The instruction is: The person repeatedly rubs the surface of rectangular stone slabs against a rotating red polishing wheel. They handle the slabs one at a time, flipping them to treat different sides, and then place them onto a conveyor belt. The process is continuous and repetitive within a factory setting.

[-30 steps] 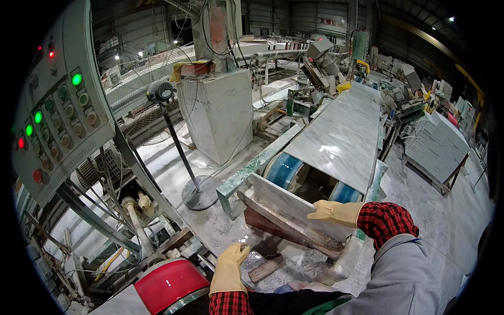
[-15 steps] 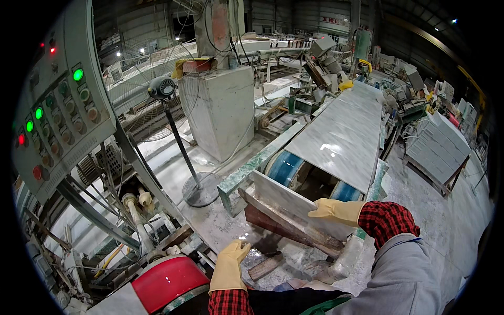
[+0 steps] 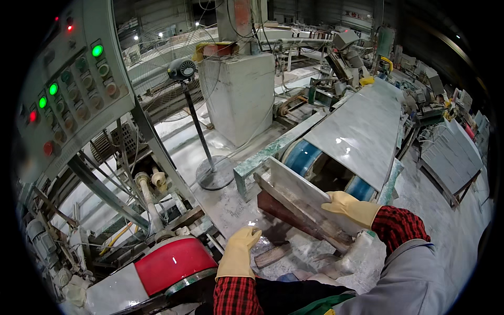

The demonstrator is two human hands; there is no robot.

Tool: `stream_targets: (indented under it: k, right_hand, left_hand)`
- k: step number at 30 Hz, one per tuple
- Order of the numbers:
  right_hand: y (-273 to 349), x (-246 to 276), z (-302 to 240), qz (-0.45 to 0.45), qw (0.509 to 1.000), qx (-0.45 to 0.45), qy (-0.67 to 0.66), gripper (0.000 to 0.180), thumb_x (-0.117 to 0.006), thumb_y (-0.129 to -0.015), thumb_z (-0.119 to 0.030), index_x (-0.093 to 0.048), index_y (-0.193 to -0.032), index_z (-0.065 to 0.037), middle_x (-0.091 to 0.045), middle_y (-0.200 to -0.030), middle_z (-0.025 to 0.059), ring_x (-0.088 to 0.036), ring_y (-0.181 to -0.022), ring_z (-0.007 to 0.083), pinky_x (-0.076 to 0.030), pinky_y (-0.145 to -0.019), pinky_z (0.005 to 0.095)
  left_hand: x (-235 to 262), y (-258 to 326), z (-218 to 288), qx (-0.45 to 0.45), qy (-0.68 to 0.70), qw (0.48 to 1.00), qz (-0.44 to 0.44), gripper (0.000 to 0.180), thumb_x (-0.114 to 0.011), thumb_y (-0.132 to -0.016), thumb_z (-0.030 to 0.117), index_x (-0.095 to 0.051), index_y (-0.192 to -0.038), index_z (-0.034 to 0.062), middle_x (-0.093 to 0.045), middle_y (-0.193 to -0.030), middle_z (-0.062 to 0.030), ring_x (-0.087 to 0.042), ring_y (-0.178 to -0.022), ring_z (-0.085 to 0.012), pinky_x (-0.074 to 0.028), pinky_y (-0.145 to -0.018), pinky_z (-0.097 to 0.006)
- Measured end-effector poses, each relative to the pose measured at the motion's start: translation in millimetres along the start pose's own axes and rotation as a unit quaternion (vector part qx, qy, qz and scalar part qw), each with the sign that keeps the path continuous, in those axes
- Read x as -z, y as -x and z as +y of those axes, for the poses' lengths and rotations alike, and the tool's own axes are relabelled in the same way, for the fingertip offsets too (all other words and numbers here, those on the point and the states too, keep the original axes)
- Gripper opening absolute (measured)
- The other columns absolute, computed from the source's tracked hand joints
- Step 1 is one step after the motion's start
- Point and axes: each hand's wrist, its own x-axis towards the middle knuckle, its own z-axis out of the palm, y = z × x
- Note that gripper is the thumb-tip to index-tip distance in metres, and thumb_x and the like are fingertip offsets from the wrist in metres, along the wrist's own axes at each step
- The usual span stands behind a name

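My right hand (image 3: 350, 208), in a pale yellow rubber glove, grips the upper right edge of a narrow grey-white stone slab (image 3: 300, 185). The slab stands tilted on its long edge across the near end of a roller conveyor, leaning by a weathered wooden beam. My left hand (image 3: 239, 253), gloved alike, hovers low at the front, holding nothing, fingers apart and slightly bent. Beyond the upright slab, a larger polished slab (image 3: 362, 131) lies flat on the conveyor, whose blue roller (image 3: 303, 157) shows in the gap.
On the left stands a control panel (image 3: 68, 94) with lit green and red buttons. A pedestal fan (image 3: 181, 70) stands behind it. A red roller (image 3: 176, 265) with a pale slab beside it is at lower left. Stacked slabs (image 3: 452, 157) rest at right.
The whole view has swung left, so the surroundings sit farther right and slightly higher. My right hand stays on the upright slab; my left hand remains free.
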Motion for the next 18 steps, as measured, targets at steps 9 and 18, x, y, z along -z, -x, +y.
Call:
stream_targets:
  k: [9,18]
  right_hand:
    - [4,-15,-2,0.066,0.995,-0.034,0.068,0.036,-0.061,-0.084,-0.034,-0.064,-0.107,-0.006,-0.065,-0.096,0.0242,-0.063,-0.095,0.0391,-0.048,-0.081,0.0453]
    - [8,-6,-12,0.070,0.997,-0.024,-0.038,0.039,-0.068,-0.074,-0.029,-0.068,-0.100,0.000,-0.069,-0.085,0.0171,-0.067,-0.083,0.0282,-0.050,-0.075,0.0392]
  left_hand:
    - [-1,30,-9,0.060,0.051,0.997,-0.010,0.050,-0.052,-0.090,0.045,-0.058,-0.126,0.0106,-0.063,-0.119,-0.0145,-0.059,-0.112,-0.0310,-0.045,-0.096,-0.039]
    - [-8,55,-2,0.103,0.118,0.984,0.085,0.050,-0.055,-0.088,0.039,-0.058,-0.126,0.0072,-0.063,-0.119,-0.0180,-0.061,-0.108,-0.0289,-0.047,-0.090,-0.037]
